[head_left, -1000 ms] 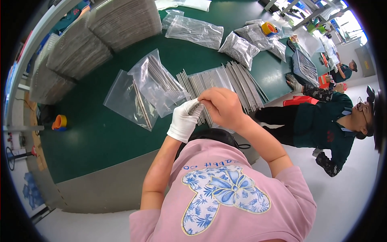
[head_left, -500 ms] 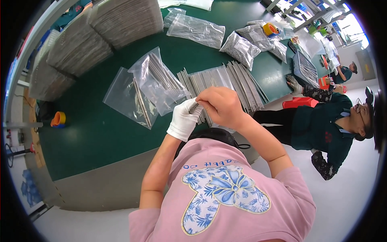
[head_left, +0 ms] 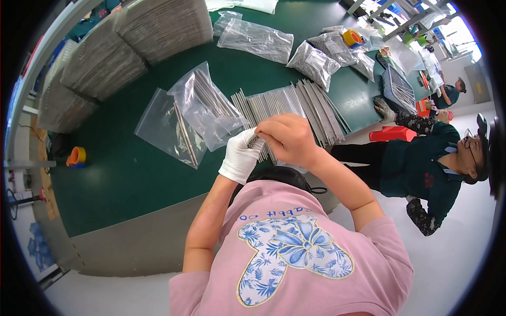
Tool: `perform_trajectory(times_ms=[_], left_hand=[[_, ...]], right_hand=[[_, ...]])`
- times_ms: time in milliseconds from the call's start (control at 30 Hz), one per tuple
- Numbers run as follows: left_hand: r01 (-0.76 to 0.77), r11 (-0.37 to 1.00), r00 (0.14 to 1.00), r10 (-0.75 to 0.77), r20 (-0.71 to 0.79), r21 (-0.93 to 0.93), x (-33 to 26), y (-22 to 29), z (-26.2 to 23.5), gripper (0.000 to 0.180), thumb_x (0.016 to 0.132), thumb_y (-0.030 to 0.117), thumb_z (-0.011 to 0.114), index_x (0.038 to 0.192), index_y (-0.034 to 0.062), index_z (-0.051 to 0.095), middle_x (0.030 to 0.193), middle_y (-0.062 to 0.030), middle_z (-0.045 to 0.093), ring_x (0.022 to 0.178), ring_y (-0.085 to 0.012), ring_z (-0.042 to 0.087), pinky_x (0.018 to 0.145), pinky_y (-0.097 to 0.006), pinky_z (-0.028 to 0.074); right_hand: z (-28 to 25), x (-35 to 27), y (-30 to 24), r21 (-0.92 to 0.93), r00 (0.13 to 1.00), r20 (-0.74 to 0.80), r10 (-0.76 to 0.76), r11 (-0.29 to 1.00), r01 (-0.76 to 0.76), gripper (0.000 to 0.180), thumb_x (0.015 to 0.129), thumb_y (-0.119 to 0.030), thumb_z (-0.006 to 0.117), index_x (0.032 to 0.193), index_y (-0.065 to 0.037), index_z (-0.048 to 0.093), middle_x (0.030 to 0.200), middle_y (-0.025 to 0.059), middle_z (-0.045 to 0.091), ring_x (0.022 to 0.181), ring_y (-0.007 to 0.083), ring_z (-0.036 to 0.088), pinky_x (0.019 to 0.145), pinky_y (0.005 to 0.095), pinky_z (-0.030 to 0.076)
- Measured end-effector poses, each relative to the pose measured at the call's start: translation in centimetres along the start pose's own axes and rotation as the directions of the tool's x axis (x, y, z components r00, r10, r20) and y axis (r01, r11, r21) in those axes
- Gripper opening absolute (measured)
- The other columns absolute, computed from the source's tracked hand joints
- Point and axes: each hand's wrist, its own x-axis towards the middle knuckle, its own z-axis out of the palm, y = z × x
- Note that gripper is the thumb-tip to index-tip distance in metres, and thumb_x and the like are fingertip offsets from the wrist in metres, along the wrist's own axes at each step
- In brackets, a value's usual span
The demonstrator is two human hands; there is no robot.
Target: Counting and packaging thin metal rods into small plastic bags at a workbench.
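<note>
1. Right, both hands meet just at the near edge of the green table [head_left: 132, 179]; the left hand [head_left: 241, 157], in a white glove, is closed around a small bundle of thin grey rods [head_left: 256, 141]; the bare right hand [head_left: 289, 138] curls over the bundle's end, fingers pinched down on it.
2. The bundle sits between the two hands, held above the table's near edge; only its tip peeks out, so I cannot tell how many rods are in it.
3. Just beyond the hands, on the table, lies a wide fan of loose rods [head_left: 295, 108]; to its left, clear plastic bags [head_left: 203, 108], one with rods inside; further up the table, more filled bags [head_left: 315, 62] and stacked grey sheets [head_left: 163, 23].
4. Handling, as I judge it: the rods look slim, stiff and light, smooth enough to slip lengthwise out of a loose fist; a firm wrap around the middle, with the other hand squaring the ends, seems the safest hold.
5. At the table's right end, a co-worker [head_left: 421, 168] in dark green, with one gloved hand on the table.
</note>
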Motion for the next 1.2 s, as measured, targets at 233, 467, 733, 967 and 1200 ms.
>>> perform_trajectory(times_ms=[233, 467, 733, 967, 1200], left_hand=[[-0.001, 0.999, 1.0, 0.002, -0.022, 0.045, 0.3, 0.5, -0.1, 0.018, 0.079, 0.008, 0.061, 0.096, 0.003, 0.061, 0.083, -0.0084, 0.063, 0.072, -0.0128, 0.058, 0.068, -0.024, 0.045], [0.023, 0.998, 1.0, -0.023, 0.009, 0.062, 0.5, 0.9, -0.3, 0.02, 0.079, 0.008, 0.061, 0.099, 0.0029, 0.061, 0.085, -0.0087, 0.064, 0.076, -0.0134, 0.06, 0.068, -0.025, 0.045], [0.023, 0.998, 0.998, -0.027, -0.057, -0.063, 0.7, 0.6, 0.0, 0.025, 0.082, 0.002, 0.056, 0.107, -0.0008, 0.056, 0.098, -0.01, 0.062, 0.09, -0.0139, 0.058, 0.082, -0.026, 0.044], [0.1, 0.969, 0.995, -0.101, 0.005, -0.224, 0.8, -0.1, -0.3, 0.027, 0.084, 0.0, 0.052, 0.11, -0.0014, 0.054, 0.103, -0.0108, 0.06, 0.096, -0.0153, 0.056, 0.089, -0.026, 0.041], [0.126, 0.967, 0.992, -0.125, 0.018, -0.221, 0.9, 0.0, -0.2, 0.027, 0.085, 0.003, 0.051, 0.111, -0.003, 0.053, 0.103, -0.0123, 0.059, 0.097, -0.0173, 0.056, 0.088, -0.028, 0.042]], right_hand=[[-0.4, 0.4, -0.4, 0.049, 0.991, -0.096, 0.093, 0.995, -0.089, 0.01, 0.071, -0.004, 0.059, 0.08, -0.006, 0.056, 0.072, 0.0078, 0.059, 0.06, 0.026, 0.056, 0.052, 0.0325, 0.044], [-0.8, -0.4, 0.9, -0.119, 0.954, 0.235, 0.185, 0.98, -0.161, 0.007, 0.077, -0.011, 0.055, 0.083, -0.007, 0.055, 0.073, 0.0073, 0.059, 0.062, 0.0268, 0.056, 0.055, 0.0357, 0.043], [-3.5, -0.3, 2.6, -0.245, 0.937, 0.064, 0.344, 0.915, -0.32, 0.008, 0.075, -0.015, 0.059, 0.08, -0.009, 0.057, 0.065, 0.0062, 0.058, 0.058, 0.0252, 0.056, 0.053, 0.0341, 0.043], [-10.9, -4.9, 10.8, -0.017, 0.489, -0.621, 0.612, 0.613, -0.79, 0.022, 0.083, -0.022, 0.047, 0.087, -0.001, 0.053, 0.086, 0.0209, 0.058, 0.079, 0.0373, 0.055, 0.068, 0.0423, 0.042], [-7.0, -14.5, 16.9, 0.361, -0.235, -0.743, 0.627, 0.079, -0.929, 0.029, 0.082, -0.022, 0.043, 0.086, 0.004, 0.055, 0.087, 0.0246, 0.057, 0.084, 0.0404, 0.054, 0.072, 0.0438, 0.041]])
